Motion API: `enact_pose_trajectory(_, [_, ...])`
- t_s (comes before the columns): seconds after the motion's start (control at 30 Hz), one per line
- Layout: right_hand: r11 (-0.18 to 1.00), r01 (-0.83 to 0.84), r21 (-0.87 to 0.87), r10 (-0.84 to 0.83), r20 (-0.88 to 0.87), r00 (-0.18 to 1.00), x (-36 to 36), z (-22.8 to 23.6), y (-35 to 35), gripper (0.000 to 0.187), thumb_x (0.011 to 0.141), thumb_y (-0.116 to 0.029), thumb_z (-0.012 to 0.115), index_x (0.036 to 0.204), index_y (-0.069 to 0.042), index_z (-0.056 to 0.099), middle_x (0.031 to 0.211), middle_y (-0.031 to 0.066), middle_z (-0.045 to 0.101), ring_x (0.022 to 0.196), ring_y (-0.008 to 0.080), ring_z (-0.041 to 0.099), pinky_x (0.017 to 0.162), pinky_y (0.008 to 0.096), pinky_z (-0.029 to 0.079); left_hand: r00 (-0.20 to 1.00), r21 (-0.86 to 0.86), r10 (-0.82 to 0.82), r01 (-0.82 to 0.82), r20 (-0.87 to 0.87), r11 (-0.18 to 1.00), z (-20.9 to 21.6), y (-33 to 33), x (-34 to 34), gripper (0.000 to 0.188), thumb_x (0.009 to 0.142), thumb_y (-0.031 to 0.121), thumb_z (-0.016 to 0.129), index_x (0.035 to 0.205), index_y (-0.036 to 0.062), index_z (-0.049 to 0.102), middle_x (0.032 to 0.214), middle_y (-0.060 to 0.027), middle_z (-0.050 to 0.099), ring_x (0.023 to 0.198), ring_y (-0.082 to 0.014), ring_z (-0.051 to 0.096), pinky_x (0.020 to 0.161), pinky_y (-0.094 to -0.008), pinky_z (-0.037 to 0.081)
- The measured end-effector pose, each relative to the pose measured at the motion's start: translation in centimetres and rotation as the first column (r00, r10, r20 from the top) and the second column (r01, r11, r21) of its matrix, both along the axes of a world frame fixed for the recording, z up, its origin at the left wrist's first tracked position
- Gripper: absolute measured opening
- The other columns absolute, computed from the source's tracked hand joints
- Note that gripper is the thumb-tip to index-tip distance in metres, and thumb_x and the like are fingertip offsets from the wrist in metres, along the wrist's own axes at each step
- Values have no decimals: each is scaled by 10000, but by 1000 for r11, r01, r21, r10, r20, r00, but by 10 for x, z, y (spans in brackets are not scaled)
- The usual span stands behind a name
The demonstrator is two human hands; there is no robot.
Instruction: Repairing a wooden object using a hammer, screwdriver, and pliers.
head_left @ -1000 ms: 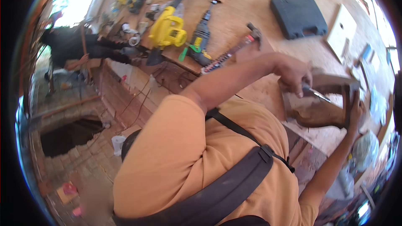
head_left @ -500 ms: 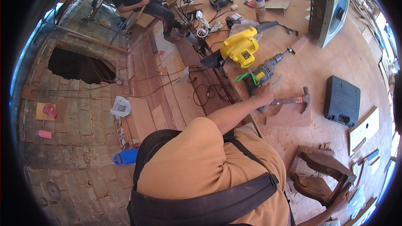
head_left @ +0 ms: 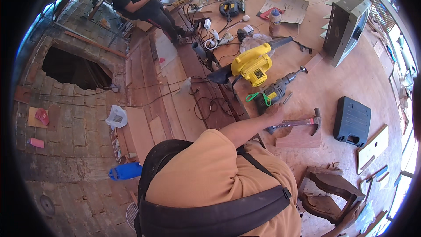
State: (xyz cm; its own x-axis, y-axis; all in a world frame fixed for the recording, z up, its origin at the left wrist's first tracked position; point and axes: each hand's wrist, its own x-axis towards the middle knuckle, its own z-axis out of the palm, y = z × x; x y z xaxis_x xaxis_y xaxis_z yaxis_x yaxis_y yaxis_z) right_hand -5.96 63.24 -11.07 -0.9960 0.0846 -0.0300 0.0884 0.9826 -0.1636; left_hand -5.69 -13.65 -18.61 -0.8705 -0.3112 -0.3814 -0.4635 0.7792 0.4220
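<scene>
Gripping the dark wooden frame (head_left: 337,185) by its lower right end with the right hand (head_left: 349,216), down at the near right of the worktable (head_left: 333,83). Reaching out with the left hand (head_left: 275,112) to just beside the hammer (head_left: 296,123) and a slim metal tool (head_left: 288,98); can't tell whether closed on anything. Already joined into one piece, curved sides and all, yet looking only part worked, judging by the rough, dull wood. Can't tell how much remains. Now across the worktable: pale brown and crowded, bearing a yellow blower (head_left: 254,63), a grey power tool (head_left: 278,88) and a closed dark case (head_left: 352,120). Off to the far left, a co-worker (head_left: 144,8) in dark clothes; nearer, a brick floor (head_left: 87,136) with a dark hole (head_left: 74,68).
</scene>
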Motion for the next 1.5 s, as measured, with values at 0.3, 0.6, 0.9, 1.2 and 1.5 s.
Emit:
enact_pose_trajectory(0.3, [988, 108, -110, -103, 56, 993, 0, 29, -51, 473, 1079, -336, 331, 1429, -81, 522, 1394, 192, 564, 1268, 357, 540, 1070, 387, 403, 998, -16, -57, 56, -13, 998, 22, -3, -1, 366, 791, 73, 611, 1120, -65, 530, 1007, -256, 662, 949, -382, 692, 767, -451, 579])
enact_pose_trajectory(0.6, [820, 518, -244, -539, -26, 842, 16, 142, -232, 686, 911, -590, 614, 1427, -144, 539, 1253, 207, 655, 1138, 385, 610, 932, 426, 511, 993, -123, -98, 89, -71, 988, -12, 2, -1, 440, 792, 128, 600, 1170, -74, 500, 968, -246, 650, 865, -376, 693, 682, -445, 578])
enact_pose_trajectory(0.9, [881, 447, -155, -449, 21, 893, 14, 131, -211, 648, 970, -608, 493, 1244, -50, 676, 1156, 190, 695, 1028, 351, 636, 860, 418, 520, 990, -5, -118, 118, -81, 993, 7, 10, -5, 440, 752, 114, 670, 1128, -25, 488, 1005, -251, 639, 886, -378, 690, 702, -481, 565])
enact_pose_trajectory(1.2, [907, 412, -87, -414, -8, 910, 16, 115, -181, 630, 945, -591, 550, 1245, -51, 676, 1164, 172, 693, 1030, 348, 627, 880, 404, 505, 985, 13, -173, 173, -16, 985, -15, 11, -12, 366, 840, 152, 604, 1132, -47, 506, 1075, -294, 638, 990, -414, 674, 814, -488, 557])
enact_pose_trajectory(1.5, [932, 363, -9, -363, -10, 932, 17, 136, -217, 559, 960, -541, 556, 1175, -45, 701, 1127, 165, 703, 1007, 334, 636, 870, 415, 502, 990, 114, -124, 131, -68, 985, -9, 6, -9, 356, 844, 146, 594, 1134, -53, 540, 1032, -280, 666, 955, -429, 683, 793, -495, 558])
